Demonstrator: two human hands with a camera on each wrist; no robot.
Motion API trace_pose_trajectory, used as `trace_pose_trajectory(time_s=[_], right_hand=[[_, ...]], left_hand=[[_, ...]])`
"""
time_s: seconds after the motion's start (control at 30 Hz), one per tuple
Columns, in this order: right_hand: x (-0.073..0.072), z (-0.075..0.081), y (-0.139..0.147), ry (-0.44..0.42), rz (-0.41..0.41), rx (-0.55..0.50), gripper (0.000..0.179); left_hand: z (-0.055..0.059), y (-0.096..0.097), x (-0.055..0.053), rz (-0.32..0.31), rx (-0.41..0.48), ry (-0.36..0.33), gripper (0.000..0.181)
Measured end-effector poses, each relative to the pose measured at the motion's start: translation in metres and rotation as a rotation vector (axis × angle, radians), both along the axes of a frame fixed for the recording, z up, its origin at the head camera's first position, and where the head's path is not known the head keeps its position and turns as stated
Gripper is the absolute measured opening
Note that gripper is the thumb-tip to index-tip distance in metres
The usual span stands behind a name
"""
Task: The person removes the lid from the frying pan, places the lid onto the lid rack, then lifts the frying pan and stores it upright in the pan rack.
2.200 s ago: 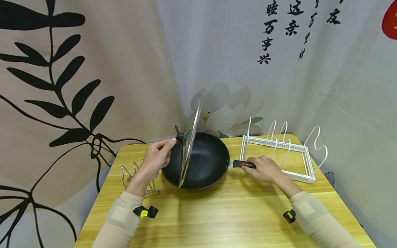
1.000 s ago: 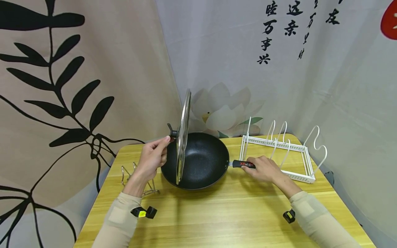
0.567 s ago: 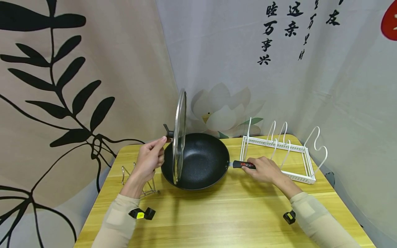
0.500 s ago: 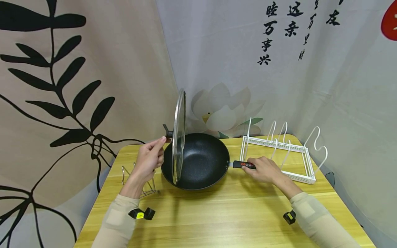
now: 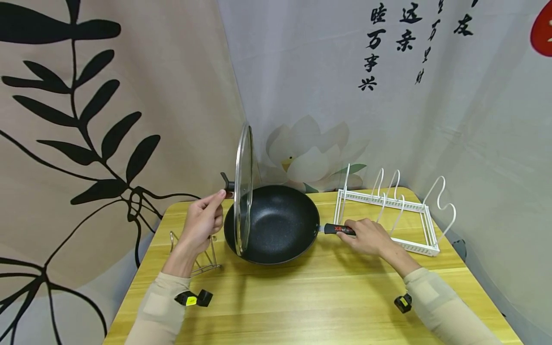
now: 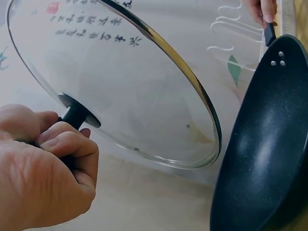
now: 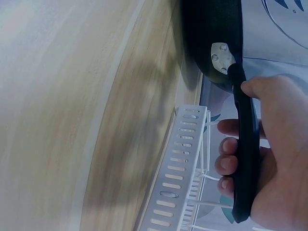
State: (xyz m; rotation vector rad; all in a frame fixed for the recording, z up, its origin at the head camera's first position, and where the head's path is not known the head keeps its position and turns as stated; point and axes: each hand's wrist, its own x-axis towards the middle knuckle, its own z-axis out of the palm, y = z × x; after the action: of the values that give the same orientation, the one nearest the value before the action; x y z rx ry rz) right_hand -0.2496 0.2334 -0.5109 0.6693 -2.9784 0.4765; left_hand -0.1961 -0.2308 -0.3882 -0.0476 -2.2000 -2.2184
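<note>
My left hand (image 5: 201, 223) grips the black knob (image 6: 76, 115) of a round glass lid (image 6: 139, 96) with a metal rim. In the head view the lid stands nearly upright over the left side of a black wok (image 5: 284, 225); the left wrist view shows a gap between lid and wok. My right hand (image 5: 368, 235) holds the wok by its black handle (image 7: 246, 154), the fingers curled round it. The wok's inside shows only bare dark coating. Part of the knob is hidden by my left fingers.
A white rack (image 5: 414, 245) with upright wire hooks stands at the table's right, close by my right hand. Partly behind my left wrist is a small metal wire stand (image 5: 211, 266). A printed cloth (image 5: 302, 72) hangs behind the wooden table (image 5: 302, 306).
My left hand has moved left with the lid, which has turned from leaning right to nearly upright and shifted toward the wok's left edge. The right hand and wok stay put.
</note>
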Motion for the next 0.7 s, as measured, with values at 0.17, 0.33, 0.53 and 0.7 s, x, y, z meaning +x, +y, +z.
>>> trace_pose_trajectory(time_s=[0.17,0.33,0.53,0.7], right_hand=[[0.0013,-0.0024,0.0018,0.021,-0.004,-0.015,0.032],[0.0035,-0.0037,0.0030,0.066,0.002,-0.030,0.032],[0.0055,-0.0037,0.0040,0.091,0.017,-0.050,0.029],[0.0067,-0.0033,0.0054,0.103,0.022,-0.065,0.028]], left_hand=[[-0.0005,-0.0023,0.0009,0.000,-0.007,0.009,0.036],[-0.0006,-0.0035,0.0013,0.003,-0.013,0.012,0.036],[-0.0003,-0.0031,0.0011,0.003,-0.012,0.014,0.035],[-0.0004,-0.0027,0.0010,0.001,-0.019,0.013,0.036]])
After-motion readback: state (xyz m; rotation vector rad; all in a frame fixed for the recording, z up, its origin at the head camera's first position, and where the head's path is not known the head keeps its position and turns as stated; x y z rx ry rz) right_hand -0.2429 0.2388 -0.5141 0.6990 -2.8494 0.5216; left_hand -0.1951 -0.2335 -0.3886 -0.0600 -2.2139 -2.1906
